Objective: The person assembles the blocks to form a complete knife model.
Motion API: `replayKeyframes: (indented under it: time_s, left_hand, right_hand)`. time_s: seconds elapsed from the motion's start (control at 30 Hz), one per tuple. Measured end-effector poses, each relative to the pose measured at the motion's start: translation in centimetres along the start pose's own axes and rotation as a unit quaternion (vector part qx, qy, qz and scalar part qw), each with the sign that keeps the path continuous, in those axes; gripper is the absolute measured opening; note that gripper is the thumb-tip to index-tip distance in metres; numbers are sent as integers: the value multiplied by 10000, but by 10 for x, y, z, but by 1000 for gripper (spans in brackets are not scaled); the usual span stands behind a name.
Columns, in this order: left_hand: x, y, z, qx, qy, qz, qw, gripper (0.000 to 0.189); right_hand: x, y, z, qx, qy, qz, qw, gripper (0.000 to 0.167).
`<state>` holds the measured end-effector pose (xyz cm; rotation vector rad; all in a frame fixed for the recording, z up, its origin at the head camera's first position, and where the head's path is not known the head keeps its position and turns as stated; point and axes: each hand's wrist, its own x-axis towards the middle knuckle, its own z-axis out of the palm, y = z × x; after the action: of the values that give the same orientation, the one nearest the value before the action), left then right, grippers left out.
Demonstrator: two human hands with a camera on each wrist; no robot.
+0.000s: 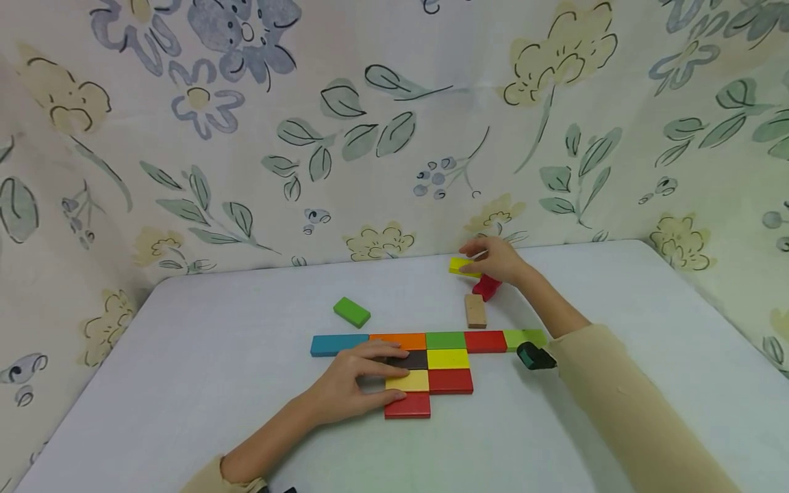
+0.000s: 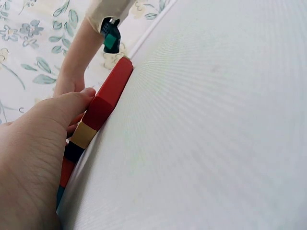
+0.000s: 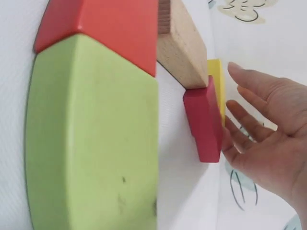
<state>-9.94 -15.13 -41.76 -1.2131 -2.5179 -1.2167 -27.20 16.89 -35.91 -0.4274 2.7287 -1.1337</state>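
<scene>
My left hand [image 1: 342, 387] lies along the left side of a flat pattern of coloured wooden blocks, its extended fingers touching the black block [image 1: 416, 359], the pale yellow block [image 1: 417, 381] and the lowest red block [image 1: 408, 407]. Farther back, my right hand [image 1: 501, 260] hovers at a loose yellow block [image 1: 459, 266], with thumb and fingers apart in the right wrist view; whether a fingertip touches it I cannot tell. Close under that hand sits a loose crimson block [image 3: 206, 122]. Beside it stands a plain wood block [image 1: 475, 311].
The pattern's back row has a blue block [image 1: 339, 345], an orange block [image 1: 394, 339], a green block [image 1: 445, 340], a red block [image 1: 485, 342] and a light green block [image 3: 110, 143]. A loose green block [image 1: 352, 312] lies behind it. Floral cloth [image 1: 370, 205] hangs behind the white table [image 1: 234, 329].
</scene>
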Motion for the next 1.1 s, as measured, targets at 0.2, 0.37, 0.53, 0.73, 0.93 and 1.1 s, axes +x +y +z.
replayKeyframes:
  time_s: [0.2, 0.37, 0.53, 0.73, 0.93, 1.1]
  left_hand:
    - [1, 1, 0, 0, -16, -14, 10000, 29]
    - [1, 2, 0, 1, -53, -68, 10000, 29]
    - [2, 2, 0, 16, -49, -44, 10000, 29]
    - [1, 2, 0, -3, -50, -48, 10000, 30]
    - [1, 2, 0, 21, -40, -19, 10000, 30]
    - [2, 3, 0, -5, -51, -94, 9999, 30]
  right_hand:
    - [3, 7, 6, -66, 43, 69, 9999, 39]
    - [4, 11, 9, -143, 89, 198, 9997, 41]
    - [2, 10, 9, -177, 117, 188, 9996, 41]
    - [2, 6, 8, -223, 160, 128, 9995, 40]
    - [-2, -1, 4, -259, 135, -26, 9996, 38]
    - [-9, -9, 2, -221, 137, -137, 9996, 37]
